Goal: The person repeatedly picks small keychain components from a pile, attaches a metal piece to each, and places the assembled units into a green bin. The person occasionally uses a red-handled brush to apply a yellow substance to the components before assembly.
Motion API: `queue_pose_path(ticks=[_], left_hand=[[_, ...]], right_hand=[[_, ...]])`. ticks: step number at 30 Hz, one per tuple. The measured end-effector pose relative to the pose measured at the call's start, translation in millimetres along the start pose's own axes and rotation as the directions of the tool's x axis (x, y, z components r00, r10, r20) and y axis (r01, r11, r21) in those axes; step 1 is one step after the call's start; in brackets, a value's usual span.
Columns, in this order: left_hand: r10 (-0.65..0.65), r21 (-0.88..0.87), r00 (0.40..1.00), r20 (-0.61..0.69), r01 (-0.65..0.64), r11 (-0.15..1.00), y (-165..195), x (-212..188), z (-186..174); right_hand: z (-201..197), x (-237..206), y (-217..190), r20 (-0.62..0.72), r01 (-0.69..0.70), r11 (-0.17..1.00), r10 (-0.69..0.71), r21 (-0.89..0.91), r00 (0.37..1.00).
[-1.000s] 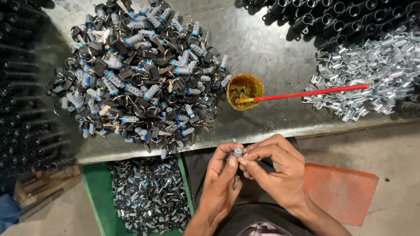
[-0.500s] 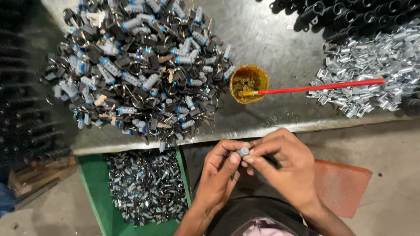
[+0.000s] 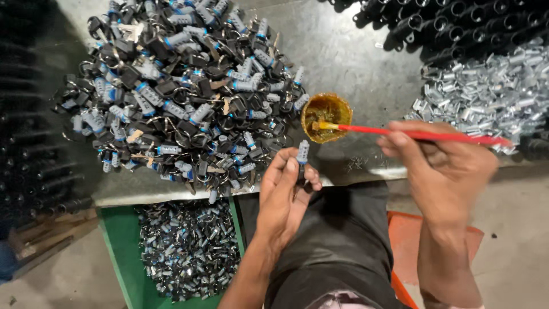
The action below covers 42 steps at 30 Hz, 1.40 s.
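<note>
Lock cylinder (image 3: 302, 152) sat pinched upright in left hand (image 3: 284, 197), ungreased; right hand (image 3: 443, 166) was closing on red brush (image 3: 412, 135) resting in grease pot (image 3: 326, 117), counter (image 3: 354, 63) pile (image 3: 177, 91) pending.

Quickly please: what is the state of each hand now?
Left hand: closed on a small grey cylinder part, held upright.
Right hand: blurred, over the red brush; grip cannot be told.

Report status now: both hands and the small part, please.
Left hand fingers pinch small grey cylinder part, upright. Right hand over red brush, grip unclear; bristles in yellow grease cup. Nothing between them.
</note>
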State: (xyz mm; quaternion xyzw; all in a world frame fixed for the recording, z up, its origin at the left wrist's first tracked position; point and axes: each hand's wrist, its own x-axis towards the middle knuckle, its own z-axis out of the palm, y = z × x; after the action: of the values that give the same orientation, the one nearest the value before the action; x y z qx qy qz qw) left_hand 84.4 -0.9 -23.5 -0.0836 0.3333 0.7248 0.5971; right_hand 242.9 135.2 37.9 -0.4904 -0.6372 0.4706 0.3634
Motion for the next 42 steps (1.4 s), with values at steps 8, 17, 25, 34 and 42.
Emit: queue_pose_path(ticks=[8, 17, 25, 34, 42], left_hand=[[-0.050, -0.247, 0.983, 0.175, 0.093, 0.965, -5.0, -2.7, -1.2], [0.001, 0.671, 0.930, 0.369, -0.265, -0.693, 112.2, -91.7, 12.3], [0.320, 0.468, 0.635, 0.704, -0.075, -0.881, 88.7, 33.5, 42.1], [0.162, 0.372, 0.664, 0.730, -0.187, -0.909, 107.5, 20.7, 17.1], [0.352, 0.329, 0.839, 0.415, -0.499, 0.802, 101.0, -63.8, -14.4]], right_hand=[[-11.9, -27.8, 10.7, -0.054, 0.036, 0.992, -0.030, 0.119, 0.998], [-7.6, 20.0, -29.0, 0.298, 0.113, 0.936, -0.009, -0.333, 0.954], [-12.5, -7.1, -10.9, 0.438, 0.019, 0.900, 0.193, -0.435, 0.878], [-10.7, -57.6, 41.2, 0.456, 0.338, 0.849, -0.132, -0.406, 0.880], [1.3, -46.9, 54.7, 0.582, 0.502, 0.705, -0.155, -0.501, 0.798]])
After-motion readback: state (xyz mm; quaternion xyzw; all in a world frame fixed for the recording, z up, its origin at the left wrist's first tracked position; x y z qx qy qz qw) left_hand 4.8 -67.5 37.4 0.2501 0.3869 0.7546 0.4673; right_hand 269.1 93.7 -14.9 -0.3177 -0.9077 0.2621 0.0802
